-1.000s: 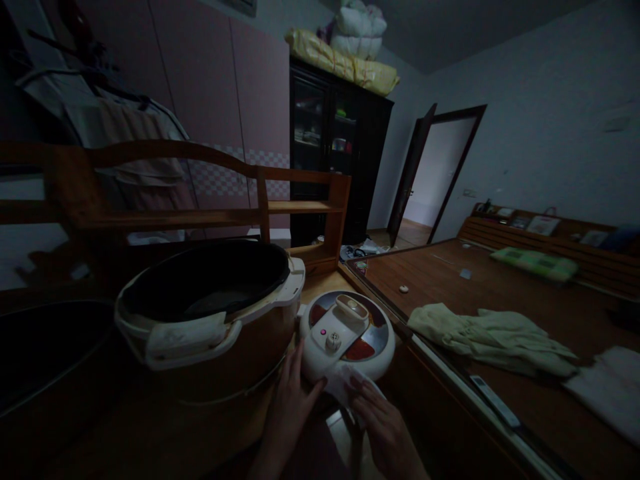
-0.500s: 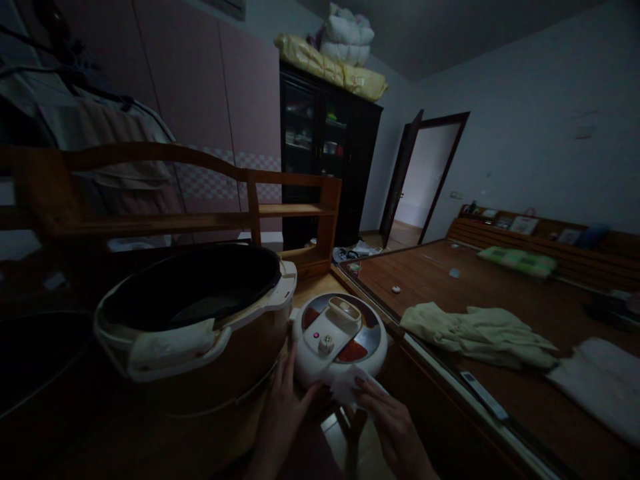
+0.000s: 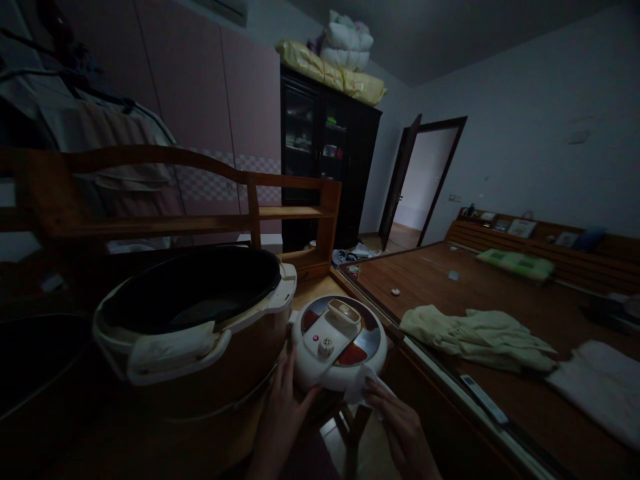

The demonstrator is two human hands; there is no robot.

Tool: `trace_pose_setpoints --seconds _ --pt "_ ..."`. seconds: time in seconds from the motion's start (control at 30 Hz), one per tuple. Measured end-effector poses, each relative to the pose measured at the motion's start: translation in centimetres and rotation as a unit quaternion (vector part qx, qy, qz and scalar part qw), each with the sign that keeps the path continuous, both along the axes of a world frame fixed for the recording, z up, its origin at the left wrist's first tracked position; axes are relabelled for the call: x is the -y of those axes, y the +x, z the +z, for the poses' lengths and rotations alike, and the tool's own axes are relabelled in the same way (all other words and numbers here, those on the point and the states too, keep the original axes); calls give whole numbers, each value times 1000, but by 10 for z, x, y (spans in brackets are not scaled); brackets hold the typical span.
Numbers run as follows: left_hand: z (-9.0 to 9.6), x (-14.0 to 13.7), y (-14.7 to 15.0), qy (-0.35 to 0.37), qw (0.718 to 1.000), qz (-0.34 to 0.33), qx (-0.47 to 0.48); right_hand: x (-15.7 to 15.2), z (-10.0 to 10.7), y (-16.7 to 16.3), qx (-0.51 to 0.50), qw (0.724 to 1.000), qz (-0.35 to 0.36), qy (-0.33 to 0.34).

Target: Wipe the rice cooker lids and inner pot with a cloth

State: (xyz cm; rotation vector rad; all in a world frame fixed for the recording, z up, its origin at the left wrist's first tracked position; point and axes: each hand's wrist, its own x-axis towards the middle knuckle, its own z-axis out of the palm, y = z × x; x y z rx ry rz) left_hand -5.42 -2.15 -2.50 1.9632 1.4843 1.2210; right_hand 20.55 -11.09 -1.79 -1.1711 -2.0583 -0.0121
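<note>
White tissue (image 3: 355,389) seems pinched in right fingers (image 3: 381,397); left fingers (image 3: 288,375) spread against lid (image 3: 340,343).

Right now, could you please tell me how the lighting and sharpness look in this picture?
Head view: dim overall, brightest at the doorway; head view: the inside of the open cooker falls nearly black, while the lid shows a mild sheen; head view: the left hand and right hand look slightly soft, with outlines readable.

White cloth (image 3: 357,388) against round lid (image 3: 340,339)
</note>
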Motion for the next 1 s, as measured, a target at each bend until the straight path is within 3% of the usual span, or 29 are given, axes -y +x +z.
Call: trace_pose_setpoints --seconds 0.5,1.0 --pt "-9 -4 0 11 1000 14 -6 0 -16 1 14 997 -69 40" --pt "-7 -3 1 13 1000 18 -12 -6 -15 17 -55 993 -101 -23"
